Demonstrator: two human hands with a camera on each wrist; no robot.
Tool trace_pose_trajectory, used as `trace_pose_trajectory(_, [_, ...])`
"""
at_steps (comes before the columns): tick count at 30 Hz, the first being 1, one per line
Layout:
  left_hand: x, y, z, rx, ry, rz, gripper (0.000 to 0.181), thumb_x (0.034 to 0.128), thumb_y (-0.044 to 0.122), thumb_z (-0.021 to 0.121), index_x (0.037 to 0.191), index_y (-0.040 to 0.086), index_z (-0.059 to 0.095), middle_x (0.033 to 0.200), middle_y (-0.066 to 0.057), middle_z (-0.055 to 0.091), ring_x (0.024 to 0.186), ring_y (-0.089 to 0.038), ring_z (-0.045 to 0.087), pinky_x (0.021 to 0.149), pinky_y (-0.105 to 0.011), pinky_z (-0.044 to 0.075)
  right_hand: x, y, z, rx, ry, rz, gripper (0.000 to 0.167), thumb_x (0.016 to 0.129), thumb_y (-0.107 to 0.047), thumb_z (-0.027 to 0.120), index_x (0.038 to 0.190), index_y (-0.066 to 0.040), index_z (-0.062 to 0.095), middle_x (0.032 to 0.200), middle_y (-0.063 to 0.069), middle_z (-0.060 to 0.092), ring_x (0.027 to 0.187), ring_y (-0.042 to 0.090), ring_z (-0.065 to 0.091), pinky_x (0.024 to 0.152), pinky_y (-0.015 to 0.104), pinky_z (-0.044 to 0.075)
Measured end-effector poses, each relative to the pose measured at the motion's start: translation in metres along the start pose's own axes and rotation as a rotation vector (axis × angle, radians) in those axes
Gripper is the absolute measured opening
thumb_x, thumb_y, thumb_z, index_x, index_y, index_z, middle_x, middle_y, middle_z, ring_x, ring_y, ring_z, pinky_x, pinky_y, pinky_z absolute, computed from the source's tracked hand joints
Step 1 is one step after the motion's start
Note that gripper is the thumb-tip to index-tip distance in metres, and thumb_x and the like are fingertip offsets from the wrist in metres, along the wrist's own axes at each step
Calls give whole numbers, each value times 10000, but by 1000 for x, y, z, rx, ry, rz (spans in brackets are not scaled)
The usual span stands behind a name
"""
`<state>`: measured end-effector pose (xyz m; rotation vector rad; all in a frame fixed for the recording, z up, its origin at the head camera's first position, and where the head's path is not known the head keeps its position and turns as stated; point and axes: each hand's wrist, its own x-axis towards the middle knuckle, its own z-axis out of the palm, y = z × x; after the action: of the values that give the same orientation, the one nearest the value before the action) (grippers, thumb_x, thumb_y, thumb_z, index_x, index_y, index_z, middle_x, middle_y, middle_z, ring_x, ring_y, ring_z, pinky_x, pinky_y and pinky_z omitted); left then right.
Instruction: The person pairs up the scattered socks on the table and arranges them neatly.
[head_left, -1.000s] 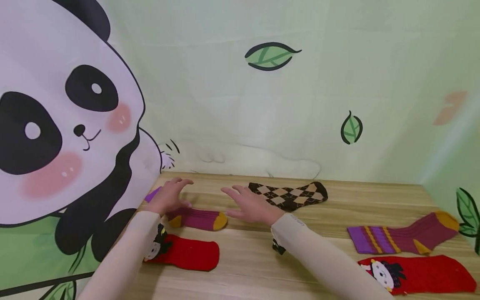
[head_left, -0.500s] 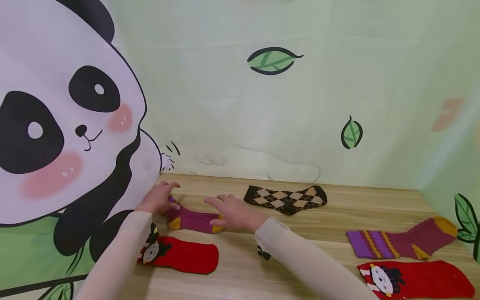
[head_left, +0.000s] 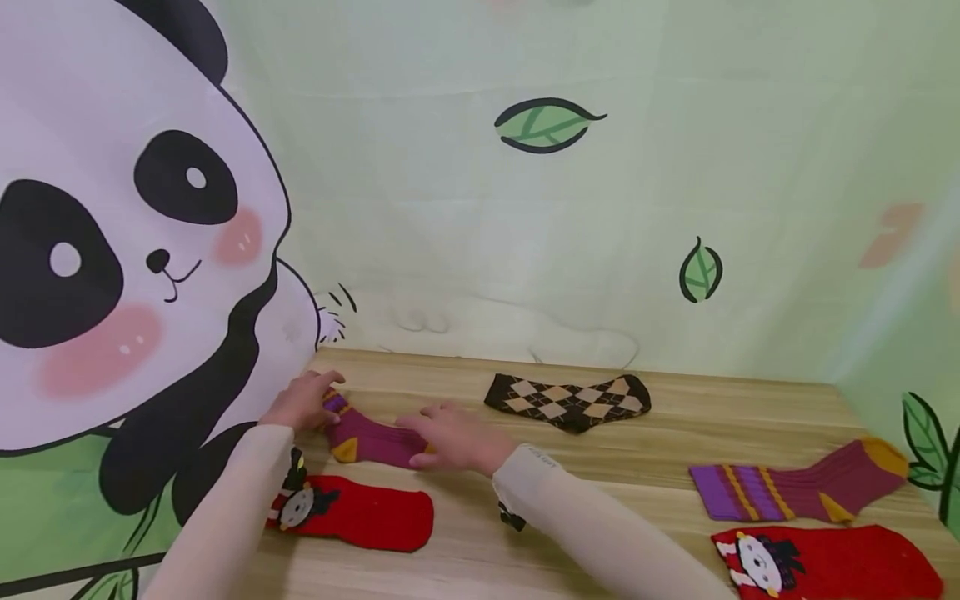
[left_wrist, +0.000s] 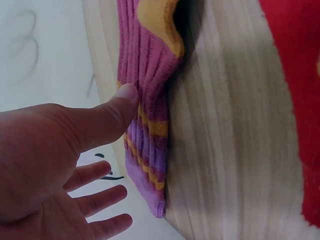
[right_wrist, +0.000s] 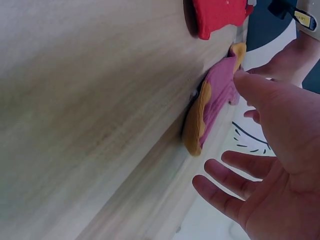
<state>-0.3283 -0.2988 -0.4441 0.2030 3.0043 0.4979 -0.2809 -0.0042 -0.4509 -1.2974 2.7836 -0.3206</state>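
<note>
A maroon ribbed sock (head_left: 372, 442) with a mustard heel and a purple striped cuff lies at the table's left side. By its cuff is my left hand (head_left: 296, 402), fingers spread, thumb (left_wrist: 112, 115) over the sock in the left wrist view; I cannot tell whether it touches. My right hand (head_left: 459, 439) hovers at the toe end, partly covering it. In the right wrist view that hand's fingers (right_wrist: 225, 180) are straight and apart, with the mustard toe (right_wrist: 197, 125) beside them. Nearer me is a red sock (head_left: 382, 512) with a cartoon animal face, partly behind the left sleeve.
An argyle sock (head_left: 573, 400) lies near the back wall. To the right are a second maroon sock (head_left: 806, 483) and a second red sock (head_left: 847, 562). A panda-printed cloth (head_left: 172, 275) rises at the left edge of the wooden table (head_left: 622, 500).
Both hands have moved left and lower, over the maroon sock; the left reached its cuff and the right its toe. The view tilted slightly.
</note>
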Motion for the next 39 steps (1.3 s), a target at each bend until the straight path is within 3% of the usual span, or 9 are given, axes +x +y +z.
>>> trace_pose_trajectory(9, [-1,-5,3,-10,-17,-25,621,861,102,829,1403,23,536,1319,-315,542,1133,-463,550,984,-629,486,3,-5,4,-57,10,-39,574,981,-379,701,1510,-256,515,1398,56,599,1234,236,563,1039,372,476])
trace_pose_trajectory(17, [-1,-5,4,50,-42,1,616,869,101,820,1410,-20,551,1365,-320,556,1235,-494,516,1054,-635,427,2,-5,9,-86,7,-49,511,958,-335,740,1443,-269,595,1325,29,634,1154,214,568,1000,329,484])
trace_pose_trajectory(30, [4,-3,2,91,-102,7,500,894,115,794,1339,-10,604,1281,-302,605,1143,-466,559,1031,-626,450,1,1,12,-126,7,-43,479,969,-317,732,1426,-242,609,1171,17,655,1030,170,563,934,293,468])
trace_pose_trajectory(39, [12,-10,-2,-12,-219,-66,595,909,137,782,1433,15,529,1360,-334,508,1152,-460,512,1038,-634,441,1,1,16,-121,-11,-25,446,980,-329,715,1408,-243,624,1218,6,661,1082,173,563,970,277,459])
